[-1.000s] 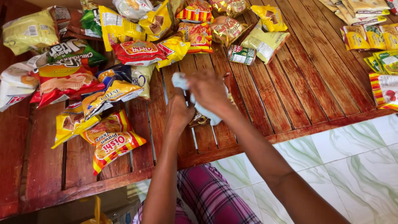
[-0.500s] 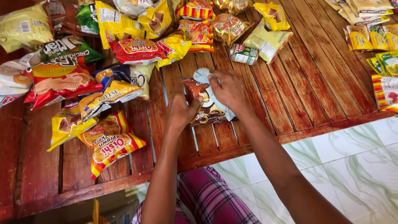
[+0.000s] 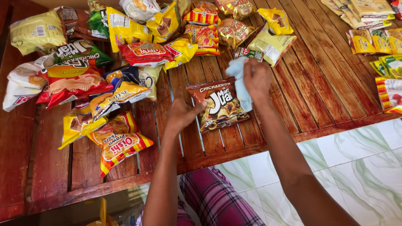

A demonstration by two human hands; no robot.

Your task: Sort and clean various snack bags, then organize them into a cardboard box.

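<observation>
While the left hand pinches the brown foil snack bag at its nine o'clock edge, its long axis runs twelve to six on the slatted red-brown wooden table; the right hand pinches a pale blue cloth above it.

A slatted wooden bench carries a heap of snack bags along its far and left parts; a striped red and yellow bag lies nearest the front edge, more yellow packets far right, above pale green-veined floor tiles
</observation>
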